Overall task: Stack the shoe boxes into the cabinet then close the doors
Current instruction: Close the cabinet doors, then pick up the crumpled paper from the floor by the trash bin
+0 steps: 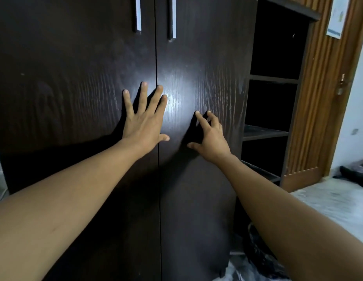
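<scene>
The dark wood-grain cabinet fills the view, and both of its doors are closed, meeting at a thin vertical seam. My left hand (145, 120) lies flat with spread fingers on the left door (75, 88), its fingertips reaching across the seam. My right hand (209, 136) touches the right door (203, 67) with its fingertips, the palm lifted off the wood. Two silver bar handles, the left handle (138, 14) and the right handle (173, 18), sit near the top on either side of the seam. No shoe boxes are visible.
Open dark shelves (271, 102) stand to the right of the doors. A brown wooden room door (326, 98) with a paper sheet (337, 17) is further right. A pale bed cover (334, 201) and dark plastic bags (257, 258) lie at the lower right.
</scene>
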`<action>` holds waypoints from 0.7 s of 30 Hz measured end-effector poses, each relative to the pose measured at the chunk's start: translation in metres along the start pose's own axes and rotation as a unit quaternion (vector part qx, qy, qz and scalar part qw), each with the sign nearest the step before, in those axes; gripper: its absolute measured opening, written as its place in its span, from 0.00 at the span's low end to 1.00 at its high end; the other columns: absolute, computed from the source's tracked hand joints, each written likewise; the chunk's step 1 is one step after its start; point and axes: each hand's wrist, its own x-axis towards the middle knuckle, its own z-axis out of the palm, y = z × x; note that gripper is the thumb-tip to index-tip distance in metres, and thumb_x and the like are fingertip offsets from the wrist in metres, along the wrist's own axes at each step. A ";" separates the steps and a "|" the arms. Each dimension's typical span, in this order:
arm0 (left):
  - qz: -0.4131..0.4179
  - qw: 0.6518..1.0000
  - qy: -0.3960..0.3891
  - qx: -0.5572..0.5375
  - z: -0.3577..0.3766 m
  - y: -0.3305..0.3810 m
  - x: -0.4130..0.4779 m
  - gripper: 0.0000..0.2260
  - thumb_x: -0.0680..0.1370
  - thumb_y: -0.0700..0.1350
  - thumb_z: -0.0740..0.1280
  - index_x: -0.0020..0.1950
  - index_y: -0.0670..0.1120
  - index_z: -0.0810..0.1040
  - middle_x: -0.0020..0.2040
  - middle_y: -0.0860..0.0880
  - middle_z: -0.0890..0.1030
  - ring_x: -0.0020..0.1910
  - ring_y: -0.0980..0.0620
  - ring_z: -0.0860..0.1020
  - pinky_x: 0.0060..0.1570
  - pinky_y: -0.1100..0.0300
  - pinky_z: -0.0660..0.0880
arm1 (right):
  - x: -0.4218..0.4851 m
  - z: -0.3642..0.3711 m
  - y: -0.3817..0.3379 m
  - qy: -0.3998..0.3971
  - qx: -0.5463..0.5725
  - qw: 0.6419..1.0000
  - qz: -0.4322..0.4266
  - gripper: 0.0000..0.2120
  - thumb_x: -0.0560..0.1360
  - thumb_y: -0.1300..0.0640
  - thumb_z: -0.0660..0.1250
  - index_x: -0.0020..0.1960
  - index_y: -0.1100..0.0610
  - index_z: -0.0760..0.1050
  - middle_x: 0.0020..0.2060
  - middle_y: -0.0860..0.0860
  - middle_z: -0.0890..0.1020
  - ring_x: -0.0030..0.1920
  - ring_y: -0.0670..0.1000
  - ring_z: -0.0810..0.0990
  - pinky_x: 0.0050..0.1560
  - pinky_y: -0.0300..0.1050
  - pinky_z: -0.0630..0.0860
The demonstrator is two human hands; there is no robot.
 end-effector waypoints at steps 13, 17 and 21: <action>0.161 0.955 -0.114 -0.221 -0.016 0.119 -0.063 0.39 0.73 0.62 0.70 0.78 0.48 0.61 0.80 0.46 0.56 0.80 0.46 0.49 0.75 0.34 0.45 | -0.167 -0.107 0.081 -0.083 -0.066 0.986 0.132 0.47 0.72 0.46 0.75 0.81 0.50 0.51 0.78 0.56 0.57 0.75 0.59 0.64 0.72 0.49 0.66; 0.210 0.925 -0.149 -0.279 0.004 0.186 -0.094 0.37 0.74 0.61 0.69 0.78 0.47 0.62 0.79 0.46 0.61 0.79 0.46 0.56 0.76 0.42 0.55 | -0.236 -0.108 0.131 -0.059 -0.073 0.976 0.195 0.44 0.73 0.46 0.75 0.80 0.51 0.55 0.75 0.57 0.63 0.73 0.59 0.67 0.69 0.49 0.68; 0.238 0.877 -0.228 -0.350 0.054 0.252 -0.151 0.35 0.75 0.61 0.69 0.77 0.47 0.63 0.75 0.46 0.68 0.73 0.46 0.66 0.70 0.50 0.67 | -0.318 -0.075 0.194 -0.053 -0.018 0.955 0.292 0.39 0.75 0.44 0.72 0.79 0.52 0.59 0.71 0.56 0.66 0.69 0.56 0.71 0.67 0.48 0.69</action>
